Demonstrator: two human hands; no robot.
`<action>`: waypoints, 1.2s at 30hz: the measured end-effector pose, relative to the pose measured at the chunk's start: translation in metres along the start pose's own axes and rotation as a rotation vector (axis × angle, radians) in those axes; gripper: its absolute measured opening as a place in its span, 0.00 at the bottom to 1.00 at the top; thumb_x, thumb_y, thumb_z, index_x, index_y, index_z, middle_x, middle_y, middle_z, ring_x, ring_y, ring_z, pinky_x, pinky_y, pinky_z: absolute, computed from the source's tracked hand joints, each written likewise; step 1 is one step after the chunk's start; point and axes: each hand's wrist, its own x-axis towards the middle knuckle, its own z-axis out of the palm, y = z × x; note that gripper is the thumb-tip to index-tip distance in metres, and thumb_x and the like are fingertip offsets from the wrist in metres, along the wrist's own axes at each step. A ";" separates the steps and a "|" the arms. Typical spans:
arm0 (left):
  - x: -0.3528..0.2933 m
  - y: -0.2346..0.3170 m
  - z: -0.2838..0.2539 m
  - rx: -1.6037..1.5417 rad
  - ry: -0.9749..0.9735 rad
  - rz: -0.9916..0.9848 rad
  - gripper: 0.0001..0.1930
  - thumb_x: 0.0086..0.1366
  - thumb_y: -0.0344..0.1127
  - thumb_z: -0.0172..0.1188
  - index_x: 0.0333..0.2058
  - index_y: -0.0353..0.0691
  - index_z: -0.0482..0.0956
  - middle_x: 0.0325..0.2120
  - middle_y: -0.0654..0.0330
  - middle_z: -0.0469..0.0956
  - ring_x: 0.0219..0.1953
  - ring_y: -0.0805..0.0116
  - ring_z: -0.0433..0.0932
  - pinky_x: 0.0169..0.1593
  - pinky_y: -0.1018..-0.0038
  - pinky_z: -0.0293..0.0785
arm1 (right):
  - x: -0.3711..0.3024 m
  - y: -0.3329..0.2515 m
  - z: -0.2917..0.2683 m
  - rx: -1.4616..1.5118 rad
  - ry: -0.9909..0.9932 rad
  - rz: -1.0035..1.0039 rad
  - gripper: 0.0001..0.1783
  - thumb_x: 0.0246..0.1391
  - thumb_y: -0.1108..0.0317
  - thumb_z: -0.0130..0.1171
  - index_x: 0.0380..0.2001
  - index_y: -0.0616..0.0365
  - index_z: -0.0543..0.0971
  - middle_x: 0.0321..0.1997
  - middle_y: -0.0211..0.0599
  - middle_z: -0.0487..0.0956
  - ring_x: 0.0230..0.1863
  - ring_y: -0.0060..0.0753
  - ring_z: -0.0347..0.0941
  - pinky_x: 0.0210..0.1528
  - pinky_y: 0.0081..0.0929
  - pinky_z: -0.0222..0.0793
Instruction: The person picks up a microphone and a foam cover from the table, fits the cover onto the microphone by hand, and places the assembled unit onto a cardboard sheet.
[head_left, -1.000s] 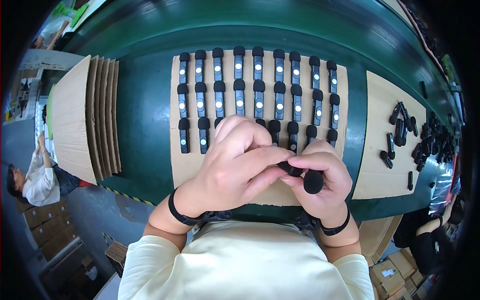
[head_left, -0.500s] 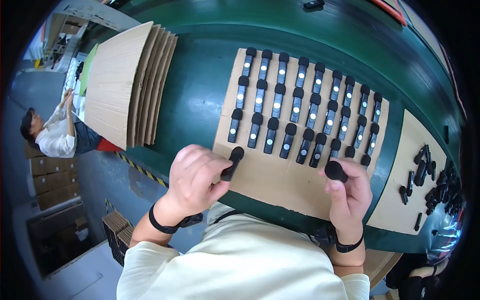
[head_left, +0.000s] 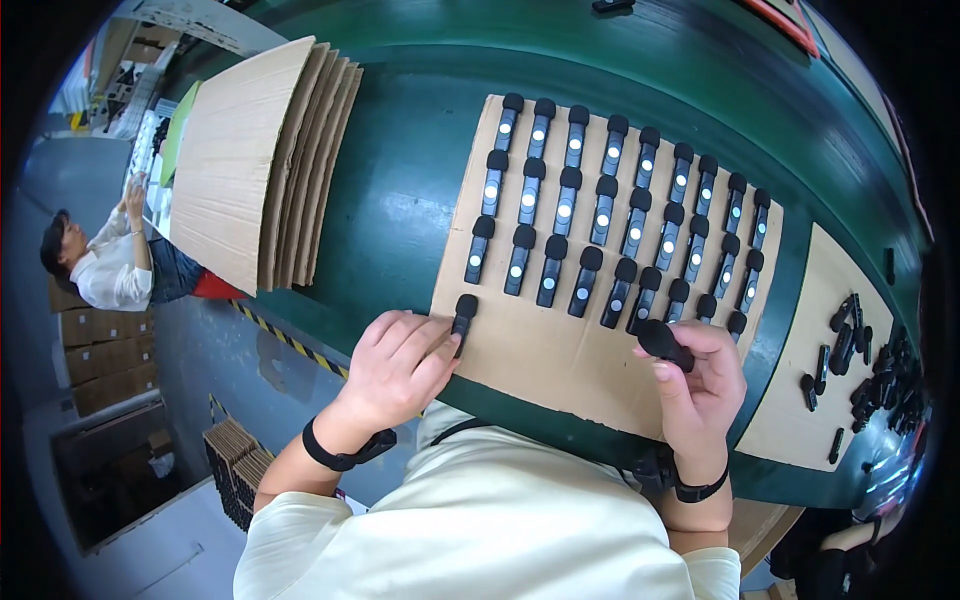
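Observation:
My left hand (head_left: pixel 398 368) has its fingers closed round the lower end of a small black microphone with a foam cap (head_left: pixel 465 311), at the near left part of a cardboard sheet (head_left: pixel 560 365). That microphone stands in line below the left end of the rows. Over the sheet's right side, my right hand (head_left: pixel 708 388) pinches another such microphone (head_left: pixel 662 343), foam end pointing left. Three rows of similar microphones (head_left: pixel 564 208), foam caps away from me and a pale dot on most, cover the sheet's far part. My right hand hides a bit of the nearest row.
Stacked cardboard sheets (head_left: pixel 235 160) stand at the left on the green table (head_left: pixel 410 130). Another cardboard piece (head_left: pixel 785 400) at the right bears loose microphones, with a dark pile (head_left: pixel 890 380) beyond. A co-worker (head_left: pixel 110 265) is at far left; another person's arm shows lower right.
My left hand has lowered its microphone to the sheet and straightened it along the rows. The microphone in my right hand has turned, so more of its body shows.

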 end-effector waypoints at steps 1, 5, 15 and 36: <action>0.000 -0.001 0.001 -0.001 0.007 0.002 0.15 0.46 0.30 0.66 0.36 0.39 0.77 0.38 0.59 0.77 0.39 0.61 0.75 0.45 0.64 0.71 | 0.000 0.000 0.000 -0.009 -0.002 0.003 0.15 0.57 0.72 0.59 0.45 0.65 0.69 0.41 0.41 0.76 0.41 0.29 0.77 0.46 0.22 0.73; 0.002 -0.003 -0.002 -0.041 -0.002 -0.022 0.15 0.47 0.31 0.67 0.35 0.39 0.77 0.38 0.59 0.77 0.39 0.61 0.75 0.46 0.64 0.71 | 0.003 -0.001 0.001 -0.017 -0.018 0.005 0.14 0.57 0.72 0.59 0.44 0.64 0.69 0.41 0.40 0.76 0.41 0.28 0.77 0.46 0.22 0.73; 0.085 -0.072 -0.034 -0.193 0.255 -0.098 0.08 0.53 0.25 0.64 0.33 0.36 0.77 0.34 0.54 0.79 0.39 0.54 0.78 0.43 0.65 0.73 | 0.001 -0.003 0.001 0.012 -0.049 0.018 0.14 0.55 0.76 0.60 0.43 0.62 0.69 0.40 0.40 0.78 0.41 0.27 0.77 0.45 0.22 0.73; 0.393 -0.235 0.072 -0.054 -0.162 -0.232 0.17 0.55 0.46 0.66 0.34 0.38 0.83 0.29 0.52 0.82 0.33 0.58 0.80 0.40 0.67 0.76 | 0.021 0.000 -0.011 0.008 -0.093 0.073 0.15 0.46 0.76 0.68 0.38 0.62 0.75 0.35 0.41 0.78 0.34 0.30 0.75 0.35 0.22 0.69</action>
